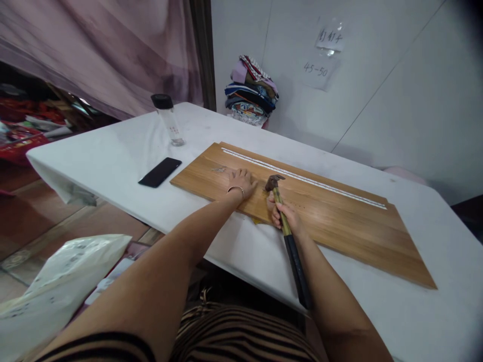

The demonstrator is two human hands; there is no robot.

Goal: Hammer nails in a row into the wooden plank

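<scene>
A wide wooden board (347,221) lies flat across the table. My left hand (242,183), with a bracelet at the wrist, rests on it palm down, fingers spread. Just beyond those fingertips is a small group of nails (219,169). My right hand (286,215) is wrapped round the upper shaft of a claw hammer (296,266). The hammer's rusty head is close to the board, right of my left hand, and its black grip slants back toward me. Whether the head touches the wood I cannot tell. A short row of small dark dots (300,206) marks the board right of the hammer.
Two long white strips (302,177) run along the board's far side. A black phone (160,172) and a clear bottle (171,123) with a black lid are on the white table (124,146) to the left. Folded cloths (251,93) are stacked by the wall.
</scene>
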